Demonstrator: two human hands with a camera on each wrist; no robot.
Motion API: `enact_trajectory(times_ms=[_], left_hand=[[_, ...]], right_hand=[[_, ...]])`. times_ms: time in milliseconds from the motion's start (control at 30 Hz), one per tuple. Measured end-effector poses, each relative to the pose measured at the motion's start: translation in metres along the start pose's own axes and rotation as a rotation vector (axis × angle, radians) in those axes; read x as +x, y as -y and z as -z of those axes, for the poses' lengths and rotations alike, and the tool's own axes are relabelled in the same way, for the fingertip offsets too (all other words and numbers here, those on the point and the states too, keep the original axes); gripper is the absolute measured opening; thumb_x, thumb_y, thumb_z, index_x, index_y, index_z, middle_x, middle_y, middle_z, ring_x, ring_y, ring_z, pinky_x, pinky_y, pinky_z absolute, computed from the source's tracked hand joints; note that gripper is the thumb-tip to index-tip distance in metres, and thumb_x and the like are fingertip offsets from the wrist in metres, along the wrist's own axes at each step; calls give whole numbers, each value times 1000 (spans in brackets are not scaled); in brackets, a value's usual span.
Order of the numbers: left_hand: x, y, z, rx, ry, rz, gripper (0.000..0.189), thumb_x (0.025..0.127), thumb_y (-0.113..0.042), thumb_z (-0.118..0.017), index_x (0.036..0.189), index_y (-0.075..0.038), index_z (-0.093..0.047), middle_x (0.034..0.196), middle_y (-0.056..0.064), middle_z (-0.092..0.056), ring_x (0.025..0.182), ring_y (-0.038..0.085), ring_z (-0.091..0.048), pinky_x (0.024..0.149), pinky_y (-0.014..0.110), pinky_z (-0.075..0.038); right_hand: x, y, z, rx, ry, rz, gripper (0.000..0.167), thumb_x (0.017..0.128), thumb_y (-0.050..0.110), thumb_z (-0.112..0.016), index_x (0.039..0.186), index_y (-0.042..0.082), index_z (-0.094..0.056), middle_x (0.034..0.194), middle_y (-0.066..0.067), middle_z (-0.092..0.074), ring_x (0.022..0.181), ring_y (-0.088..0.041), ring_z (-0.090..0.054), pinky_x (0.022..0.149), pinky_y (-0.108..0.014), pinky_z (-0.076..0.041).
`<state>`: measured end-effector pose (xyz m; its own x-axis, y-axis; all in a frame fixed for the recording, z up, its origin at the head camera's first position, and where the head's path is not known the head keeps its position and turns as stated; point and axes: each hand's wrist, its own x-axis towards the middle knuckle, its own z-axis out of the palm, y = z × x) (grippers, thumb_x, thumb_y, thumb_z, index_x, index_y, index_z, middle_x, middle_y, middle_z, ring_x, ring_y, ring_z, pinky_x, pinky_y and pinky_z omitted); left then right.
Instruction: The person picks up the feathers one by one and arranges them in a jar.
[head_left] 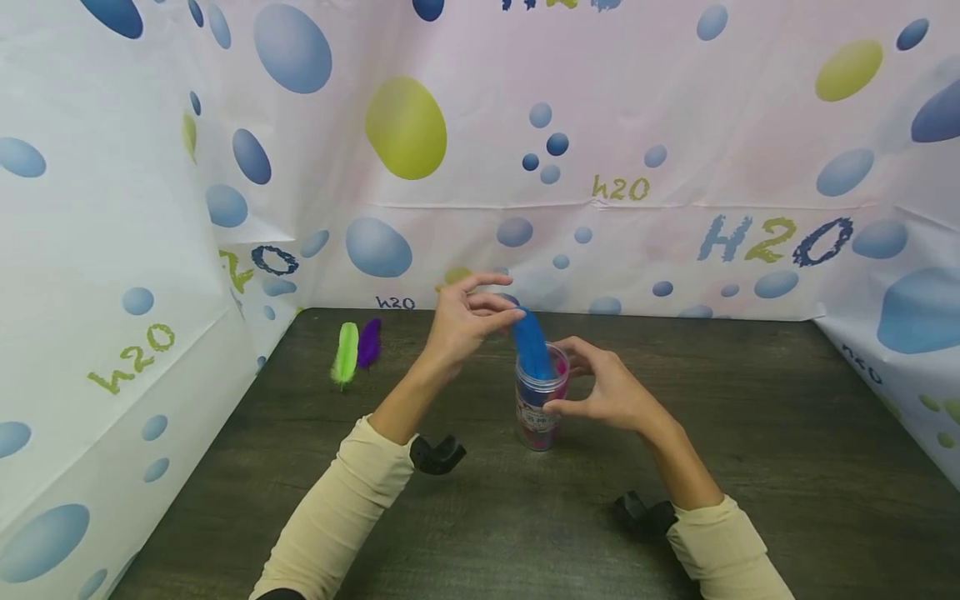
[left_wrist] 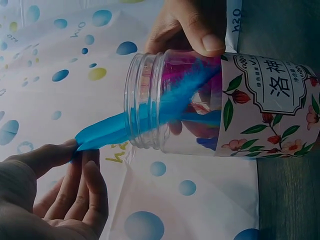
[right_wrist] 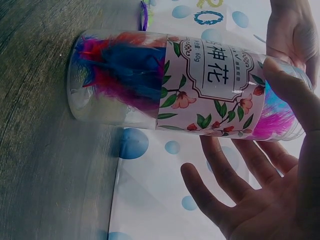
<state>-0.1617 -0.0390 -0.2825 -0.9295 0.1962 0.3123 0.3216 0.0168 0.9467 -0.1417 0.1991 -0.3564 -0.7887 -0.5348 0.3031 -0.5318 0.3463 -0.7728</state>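
Observation:
A clear plastic jar [head_left: 537, 417] with a floral paper label stands upright on the dark table. Pink, red and blue feathers [right_wrist: 120, 65] show through its wall. My left hand [head_left: 468, 321] pinches the tip of a blue feather [head_left: 531, 346] between thumb and fingertips; the feather's lower part is inside the jar's mouth. My right hand [head_left: 611, 387] holds the jar near its top, thumb on the near side and fingers round the far side. Left of my left hand, a green feather [head_left: 346, 354] and a purple feather [head_left: 369, 342] lie on the table.
The dark wooden table [head_left: 465, 533] meets a white sheet [head_left: 480, 167] printed with blue and green drops, at the back and sides. Black wrist mounts [head_left: 437, 455] stick out from both forearms, close above the table.

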Motion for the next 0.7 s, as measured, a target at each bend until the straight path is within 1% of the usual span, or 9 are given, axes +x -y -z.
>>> enact_trajectory(times_ms=[200, 233, 300, 367, 433, 533, 600, 700], left_hand=[[-2, 2, -1, -9, 36, 19, 40, 91, 7, -75, 129, 7, -63, 82, 0, -77, 71, 14, -71, 72, 41, -62], [-3, 2, -1, -13, 44, 21, 40, 91, 7, -74, 129, 7, -62, 83, 1, -77, 71, 14, -71, 73, 44, -62], [-4, 3, -1, -20, 61, 26, 40, 91, 8, -74, 129, 7, -62, 84, 3, -78, 72, 15, -71, 73, 45, -63], [-4, 3, -1, -29, 76, 33, 40, 92, 8, -73, 130, 6, -62, 85, 6, -78, 73, 15, -72, 76, 50, -62], [-5, 4, -1, -37, 89, 47, 40, 92, 8, -73, 130, 6, -62, 87, 9, -78, 74, 16, -72, 80, 58, -60], [-7, 3, -1, -24, 127, 72, 45, 92, 7, -73, 134, 4, -59, 92, 14, -78, 79, 18, -74, 85, 60, -59], [-7, 2, 0, -1, 168, 89, 50, 92, 6, -74, 139, 3, -56, 94, 17, -78, 83, 21, -76, 86, 56, -60], [-8, -1, 1, 39, 225, 93, 57, 93, 4, -74, 145, 0, -51, 97, 20, -77, 89, 28, -77, 86, 51, -62]], right_hand=[[-1, -2, -1, 0, -2, 3, 68, 82, 12, -89, 138, -2, -54, 124, -18, -69, 111, -37, -69, 98, -62, -53], [-1, -2, -1, 0, -2, 1, 68, 82, 12, -89, 138, -2, -53, 124, -19, -69, 111, -37, -69, 98, -62, -53], [-1, -2, -1, 2, -1, 1, 68, 82, 12, -89, 138, -2, -53, 124, -19, -69, 111, -37, -69, 98, -62, -53], [-2, -2, 0, 3, 1, 2, 67, 82, 12, -88, 138, -3, -53, 123, -19, -69, 110, -37, -69, 98, -62, -54], [-1, -1, 0, 3, 2, 4, 67, 82, 12, -88, 138, -3, -53, 123, -19, -69, 110, -38, -70, 97, -62, -54], [-1, -1, 0, 2, 9, -1, 67, 82, 12, -88, 138, -2, -53, 124, -19, -68, 111, -37, -69, 98, -61, -54], [0, -1, 0, 0, 12, -5, 68, 82, 12, -89, 138, -1, -53, 126, -19, -68, 112, -37, -69, 99, -61, -54], [1, 0, 1, -4, 14, -9, 68, 82, 13, -88, 139, -1, -53, 127, -19, -67, 113, -37, -68, 99, -60, -54]])
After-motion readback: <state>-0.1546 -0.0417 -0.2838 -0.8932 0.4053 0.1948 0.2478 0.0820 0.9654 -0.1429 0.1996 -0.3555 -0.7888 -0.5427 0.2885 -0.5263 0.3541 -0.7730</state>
